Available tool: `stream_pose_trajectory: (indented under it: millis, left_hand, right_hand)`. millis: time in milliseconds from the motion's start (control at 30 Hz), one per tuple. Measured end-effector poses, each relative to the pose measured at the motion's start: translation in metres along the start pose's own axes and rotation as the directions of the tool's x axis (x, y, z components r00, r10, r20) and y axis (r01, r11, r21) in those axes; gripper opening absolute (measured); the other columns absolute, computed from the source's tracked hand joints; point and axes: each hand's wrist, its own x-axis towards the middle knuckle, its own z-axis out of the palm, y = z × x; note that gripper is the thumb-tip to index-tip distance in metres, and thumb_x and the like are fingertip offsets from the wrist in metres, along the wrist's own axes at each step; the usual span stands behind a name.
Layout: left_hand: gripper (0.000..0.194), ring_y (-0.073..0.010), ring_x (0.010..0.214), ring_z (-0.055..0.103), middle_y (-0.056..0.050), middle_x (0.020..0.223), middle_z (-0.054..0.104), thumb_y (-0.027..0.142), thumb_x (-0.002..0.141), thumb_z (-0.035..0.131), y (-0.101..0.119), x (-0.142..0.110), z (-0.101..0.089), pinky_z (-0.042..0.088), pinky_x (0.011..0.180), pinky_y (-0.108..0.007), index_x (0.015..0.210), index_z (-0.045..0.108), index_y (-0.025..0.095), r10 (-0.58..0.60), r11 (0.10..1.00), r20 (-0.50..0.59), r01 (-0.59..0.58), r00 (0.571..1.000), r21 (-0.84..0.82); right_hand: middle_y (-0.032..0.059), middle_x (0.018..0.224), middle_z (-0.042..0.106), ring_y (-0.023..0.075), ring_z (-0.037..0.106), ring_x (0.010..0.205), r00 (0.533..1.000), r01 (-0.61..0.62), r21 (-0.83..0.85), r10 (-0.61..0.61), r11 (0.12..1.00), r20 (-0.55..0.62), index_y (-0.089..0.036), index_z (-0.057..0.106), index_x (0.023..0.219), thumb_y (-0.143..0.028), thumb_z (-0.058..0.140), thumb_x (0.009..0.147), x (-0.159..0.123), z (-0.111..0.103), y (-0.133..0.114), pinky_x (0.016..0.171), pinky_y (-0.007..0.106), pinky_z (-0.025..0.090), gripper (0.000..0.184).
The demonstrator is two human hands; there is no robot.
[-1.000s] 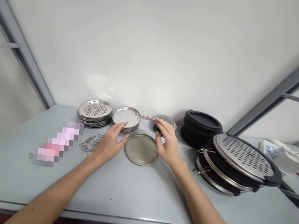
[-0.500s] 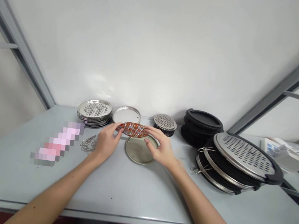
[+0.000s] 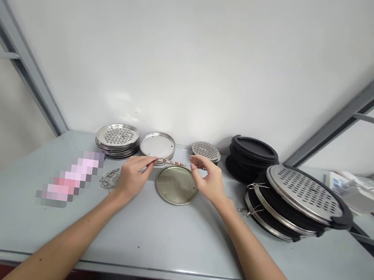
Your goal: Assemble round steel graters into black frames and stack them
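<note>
Left hand (image 3: 134, 175): thumb and fingers pinch the left end of the thin patterned disc (image 3: 174, 162). Right hand (image 3: 212, 181): thumb and fingertips at the disc's right end, partly curled; can't tell if they actually grip or just steady it. Disc is up off the worktop (image 3: 159, 242), seen nearly edge-on, red bits along it, just beyond the round metal plate (image 3: 177, 185) in view

Plate lies flat between the forearms. Behind: silver plates (image 3: 158, 145) stacked, small perforated discs (image 3: 206, 151) stacked to their right. Loose metal clips (image 3: 109, 179) by the left hand, grater plates (image 3: 117, 136) stacked behind those. Farther right: black rings (image 3: 255, 149) piled up, then a big leaning stack (image 3: 304, 194) of perforated plates and black rims, clips hanging off it

Progress: disc is picked up and in hand, not set down; metal plate is laid out flat; clips by the left hand lie loose. How much is left overall, can't tell

Versus half a second ago: disc's red dotted face was tilted into view, now turned nearly edge-on; metal plate and stacks look unmoved
</note>
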Motion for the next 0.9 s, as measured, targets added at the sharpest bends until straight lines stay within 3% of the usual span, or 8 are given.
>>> stream_pose_trajectory:
  millis: [100, 233, 400, 567, 767, 900]
  left_hand:
    - [0.017, -0.0182, 0.084, 0.07, -0.003, 0.092, 0.075, 0.021, 0.089, 0.056, 0.0, 0.0, -0.001, 0.052, 0.076, -0.033, 0.097, 0.071, 0.023, 0.019, 1.0, -0.019, -0.019, 1.0, 0.002]
    - [0.018, -0.018, 0.084, 0.07, -0.004, 0.094, 0.075, 0.019, 0.088, 0.057, 0.002, -0.001, -0.001, 0.053, 0.076, -0.033, 0.098, 0.071, 0.023, 0.083, 0.996, -0.016, -0.084, 0.996, -0.026]
    - [0.02, -0.0171, 0.088, 0.069, -0.004, 0.098, 0.074, 0.019, 0.09, 0.055, 0.005, -0.004, 0.002, 0.056, 0.08, -0.031, 0.101, 0.071, 0.023, 0.132, 0.983, 0.07, -0.121, 0.989, -0.135]
    - [0.023, -0.0155, 0.09, 0.069, -0.004, 0.101, 0.073, 0.017, 0.089, 0.055, 0.004, -0.008, 0.005, 0.056, 0.083, -0.028, 0.105, 0.07, 0.022, 0.162, 0.978, 0.131, -0.142, 0.978, -0.154]
    - [0.036, -0.0086, 0.062, 0.063, -0.001, 0.097, 0.073, 0.018, 0.087, 0.057, 0.005, -0.011, 0.007, 0.055, 0.068, -0.022, 0.123, 0.059, 0.023, 0.148, 0.985, 0.235, -0.122, 0.961, -0.124]
    - [0.042, -0.0078, 0.061, 0.06, 0.0, 0.098, 0.071, 0.018, 0.087, 0.055, 0.008, -0.01, 0.005, 0.054, 0.067, -0.021, 0.128, 0.054, 0.024, 0.134, 0.988, 0.357, -0.095, 0.925, -0.125]
  right_hand:
    - [0.0065, 0.097, 0.071, 0.0193, 0.066, 0.084, 0.998, -0.023, -0.035, 0.025, 0.999, 0.063, -0.019, 0.065, 0.099, -0.028, 0.053, 0.086, -0.006, -0.005, 0.005, 0.073, 0.032, 0.054, 0.019]
    - [0.0067, 0.099, 0.072, 0.0195, 0.066, 0.077, 0.973, -0.174, -0.068, 0.183, 0.982, 0.141, -0.019, 0.066, 0.104, -0.034, 0.051, 0.088, -0.018, -0.015, 0.011, 0.055, 0.027, 0.05, 0.026]
    - [0.0056, 0.088, 0.073, 0.0205, 0.067, 0.079, 0.93, -0.299, 0.058, 0.277, 0.953, 0.242, -0.018, 0.069, 0.092, -0.037, 0.05, 0.089, -0.022, -0.02, 0.013, 0.067, 0.03, 0.051, 0.027]
    - [0.0081, 0.086, 0.072, 0.0205, 0.064, 0.077, 0.899, -0.408, 0.152, 0.368, 0.9, 0.238, -0.015, 0.071, 0.086, -0.041, 0.058, 0.082, -0.018, -0.017, 0.019, 0.068, 0.031, 0.051, 0.03]
    - [0.0073, 0.085, 0.07, 0.0173, 0.063, 0.075, 0.788, -0.615, 0.356, 0.563, 0.704, 0.248, -0.014, 0.069, 0.09, -0.038, 0.069, 0.069, -0.016, -0.017, 0.026, 0.064, 0.028, 0.051, 0.032]
    - [0.0057, 0.086, 0.069, 0.015, 0.063, 0.072, 0.733, -0.665, 0.471, 0.628, 0.579, 0.261, -0.015, 0.065, 0.098, -0.029, 0.074, 0.063, -0.016, -0.017, 0.027, 0.063, 0.027, 0.052, 0.038]
